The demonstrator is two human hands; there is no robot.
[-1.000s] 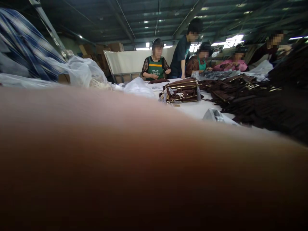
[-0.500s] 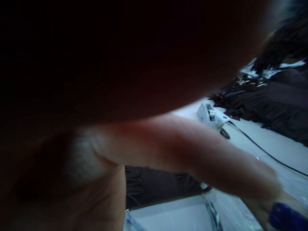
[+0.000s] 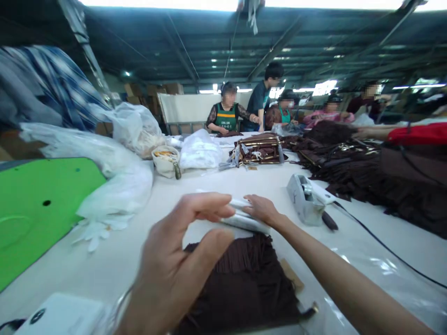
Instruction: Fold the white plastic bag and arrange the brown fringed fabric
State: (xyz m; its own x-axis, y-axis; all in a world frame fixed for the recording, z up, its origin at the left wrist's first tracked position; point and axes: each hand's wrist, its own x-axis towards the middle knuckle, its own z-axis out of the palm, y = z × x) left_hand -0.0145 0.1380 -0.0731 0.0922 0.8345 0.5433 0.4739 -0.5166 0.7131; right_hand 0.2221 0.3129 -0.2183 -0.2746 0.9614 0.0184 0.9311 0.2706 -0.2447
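My left hand is close to the camera, its curved fingers and thumb wide apart with nothing between them. It hovers above the left side of a dark brown fringed piece, apparently a bag, lying flat on the white table. Beyond the fringe, my right hand reaches in from the right. Its fingers are closed at the far edge of a flat white packet; the fingertips are partly hidden. A tan tag pokes out at the brown piece's right side.
A white corded tool in a metal holder stands at right, before a heap of brown fringed pieces. White plastic bags, a green panel and a small tub are at left. Co-workers sit and stand across the table.
A hand that covered most of the view has moved away from the camera. Both of my hands now show over the table, the right one at the white packet.
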